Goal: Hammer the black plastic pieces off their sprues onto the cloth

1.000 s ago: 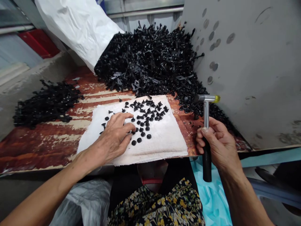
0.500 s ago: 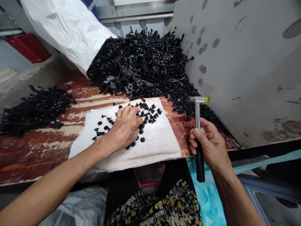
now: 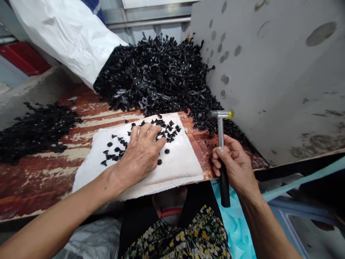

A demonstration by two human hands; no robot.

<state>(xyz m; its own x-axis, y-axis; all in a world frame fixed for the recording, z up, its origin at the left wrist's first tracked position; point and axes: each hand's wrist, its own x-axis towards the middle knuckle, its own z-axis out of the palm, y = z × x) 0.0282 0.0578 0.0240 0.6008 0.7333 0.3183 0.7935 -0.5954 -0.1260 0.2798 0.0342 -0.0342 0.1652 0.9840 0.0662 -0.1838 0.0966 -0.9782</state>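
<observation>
Your right grip is closed firmly round the black handle of a small hammer, its metal head with a yellow tip held up just beside the heap. Your left grip is open, fingers spread among black plastic fasteners scattered on a folded white cloth. Beyond, a big heap of black fastener strips spills from a white sack across the worktop. Careful now: a misjudged hammer swing could catch those fingers, and a nudged cloth could send fasteners over the edge.
</observation>
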